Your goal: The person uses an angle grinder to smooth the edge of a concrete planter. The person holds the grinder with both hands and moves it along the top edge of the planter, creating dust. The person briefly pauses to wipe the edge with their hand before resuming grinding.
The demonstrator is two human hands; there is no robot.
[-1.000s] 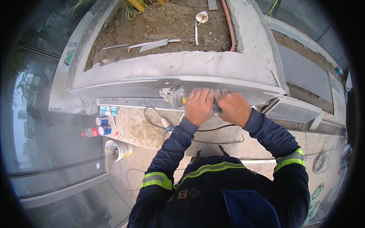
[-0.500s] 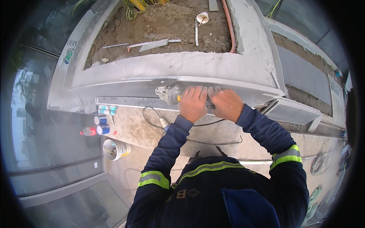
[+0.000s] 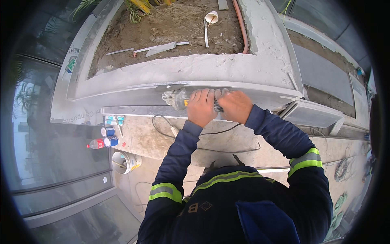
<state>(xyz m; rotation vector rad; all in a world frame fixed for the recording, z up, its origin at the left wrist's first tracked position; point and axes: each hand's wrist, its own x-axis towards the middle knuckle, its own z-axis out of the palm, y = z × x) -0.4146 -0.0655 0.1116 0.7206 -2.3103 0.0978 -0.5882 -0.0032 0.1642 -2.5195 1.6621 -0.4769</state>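
Both of my hands are wrapped round an angle grinder (image 3: 177,99), held along the near face of a raised planter. My left hand (image 3: 200,107) grips the body just behind its gear head. Close beside it, my right hand (image 3: 234,106) closes on the rear part. The grinder's flat disc (image 3: 170,87) lies at the top edge of the planter's front panel (image 3: 136,94), against a pale strip along that edge. Dust blurs the metal head, and my fingers hide most of the tool's body. A dark cord (image 3: 221,132) loops beneath my hands.
Soil (image 3: 178,26) with offcuts and a white cup (image 3: 211,17) fills the planter. At the left stand a white bucket (image 3: 126,162), blue-and-white cans (image 3: 111,141) and a red-labelled bottle (image 3: 96,143). Grey panels (image 3: 310,116) lean at the right. A coiled cable (image 3: 342,170) lies on the floor.
My hands and the grinder have shifted slightly left along the panel's top edge. The grip is unchanged, and the view has moved a little.
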